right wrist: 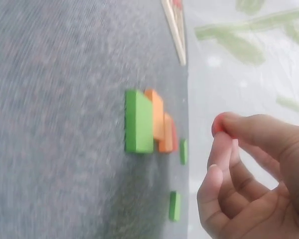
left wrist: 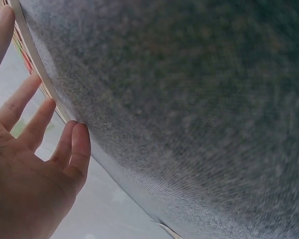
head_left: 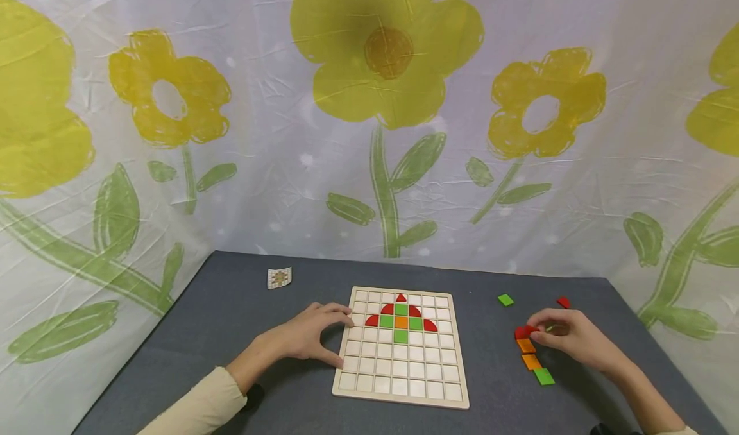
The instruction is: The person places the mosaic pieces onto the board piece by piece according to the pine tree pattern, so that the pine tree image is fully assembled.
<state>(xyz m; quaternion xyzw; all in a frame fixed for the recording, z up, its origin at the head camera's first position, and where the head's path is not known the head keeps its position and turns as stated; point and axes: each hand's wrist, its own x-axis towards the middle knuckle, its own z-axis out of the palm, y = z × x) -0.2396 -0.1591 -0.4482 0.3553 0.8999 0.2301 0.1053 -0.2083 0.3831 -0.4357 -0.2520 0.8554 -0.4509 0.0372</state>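
Fingers of R hand pinch red pc; L hand spread, touching grid board.

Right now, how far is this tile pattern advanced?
Done: ten tiles sit on the gridded board, forming a pattern. In hand: the right hand pinches a red tile. Still to place, probably: loose orange tiles and green tiles beside the board; final count is unclear.
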